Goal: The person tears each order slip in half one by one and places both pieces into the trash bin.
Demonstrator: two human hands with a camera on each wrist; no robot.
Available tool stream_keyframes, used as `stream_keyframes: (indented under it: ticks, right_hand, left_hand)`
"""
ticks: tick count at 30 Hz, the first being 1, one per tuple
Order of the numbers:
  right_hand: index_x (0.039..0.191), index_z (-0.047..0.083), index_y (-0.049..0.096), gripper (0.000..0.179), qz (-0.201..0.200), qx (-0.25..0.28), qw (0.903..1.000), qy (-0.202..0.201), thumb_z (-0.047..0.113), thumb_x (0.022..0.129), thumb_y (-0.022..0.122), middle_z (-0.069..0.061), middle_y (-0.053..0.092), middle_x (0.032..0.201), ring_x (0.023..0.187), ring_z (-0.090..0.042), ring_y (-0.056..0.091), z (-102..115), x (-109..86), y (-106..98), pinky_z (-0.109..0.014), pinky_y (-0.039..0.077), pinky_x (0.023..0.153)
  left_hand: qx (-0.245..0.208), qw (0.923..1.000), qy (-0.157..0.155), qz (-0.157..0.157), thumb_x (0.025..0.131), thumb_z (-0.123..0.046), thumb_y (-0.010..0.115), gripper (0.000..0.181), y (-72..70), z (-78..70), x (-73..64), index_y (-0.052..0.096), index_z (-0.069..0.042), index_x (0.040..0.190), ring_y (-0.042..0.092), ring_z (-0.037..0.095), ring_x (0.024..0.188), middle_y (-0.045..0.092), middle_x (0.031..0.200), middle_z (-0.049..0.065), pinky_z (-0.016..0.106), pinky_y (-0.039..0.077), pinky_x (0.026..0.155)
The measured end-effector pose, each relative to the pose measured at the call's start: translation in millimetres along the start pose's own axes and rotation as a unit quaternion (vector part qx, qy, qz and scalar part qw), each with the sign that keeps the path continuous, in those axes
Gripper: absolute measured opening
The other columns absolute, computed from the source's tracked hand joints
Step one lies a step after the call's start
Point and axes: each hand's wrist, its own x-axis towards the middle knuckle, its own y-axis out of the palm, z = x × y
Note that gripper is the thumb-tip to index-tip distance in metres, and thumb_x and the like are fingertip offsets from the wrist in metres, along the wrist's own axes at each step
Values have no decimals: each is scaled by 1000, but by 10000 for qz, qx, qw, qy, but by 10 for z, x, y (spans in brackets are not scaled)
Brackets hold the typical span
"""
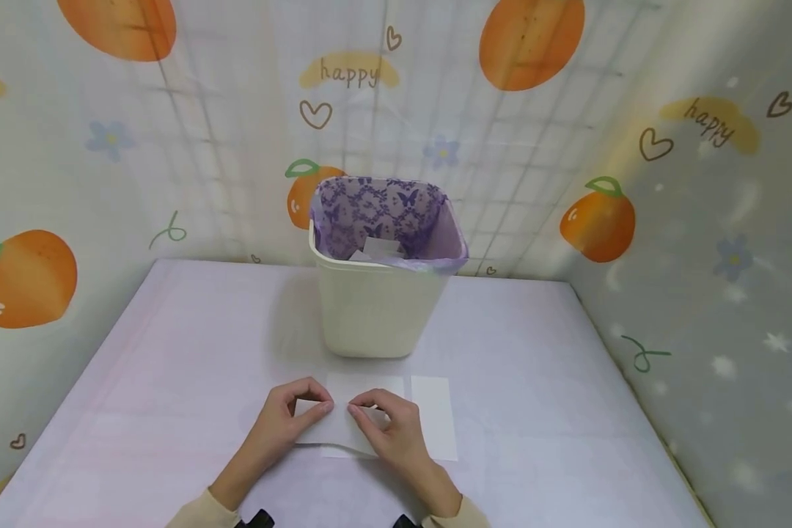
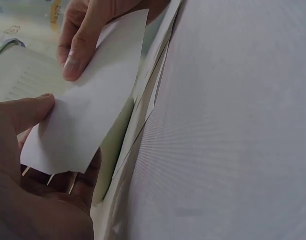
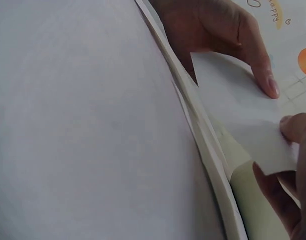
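Observation:
A piece of white paper (image 1: 330, 429) is held up between both hands, just over the table. My left hand (image 1: 287, 411) pinches its upper edge between thumb and fingers, and my right hand (image 1: 396, 425) pinches the same edge a short way to the right. The two thumbs lie close together on the near face of the paper (image 2: 93, 100) in the left wrist view. One short end looks slightly ragged. Behind and under the hands, more white paper pieces (image 1: 434, 418) lie flat on the table, partly covered by the right hand.
A cream waste bin (image 1: 379, 312) stands beyond the hands, lined with a purple butterfly-patterned bag (image 1: 376, 202). White paper scraps (image 1: 383, 248) show inside it. The pale table (image 1: 191, 352) meets printed curtains (image 1: 237, 147) at the back and sides.

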Motion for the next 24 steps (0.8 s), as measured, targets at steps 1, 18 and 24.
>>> stream_keyframes:
  ticks: [1,18,24]
  right_hand:
    - [97,12,77,10,-3,17,10000,8,6,91,81,2,78,88,80,-11,74,5,1,-2,-26,57,74]
    - [99,13,77,17,104,-4,9999,55,2,88,83,2,79,91,82,-13,75,39,19,-17,-27,58,77]
    - [98,12,77,12,59,20,10000,67,5,90,82,1,79,89,82,-14,75,74,24,-3,-25,58,79]
  left_hand:
    - [39,10000,19,2,97,-18,77,5,2,0,-1,75,-23,97,68,16,96,75,95,-1,35,52,93]
    - [77,9999,78,-99,97,-18,77,6,4,-42,-2,75,-24,96,67,14,95,75,94,-4,36,51,92]
    - [91,9999,61,-52,98,-18,77,6,-9,-10,-14,75,-23,95,67,15,94,75,93,-4,37,51,91]
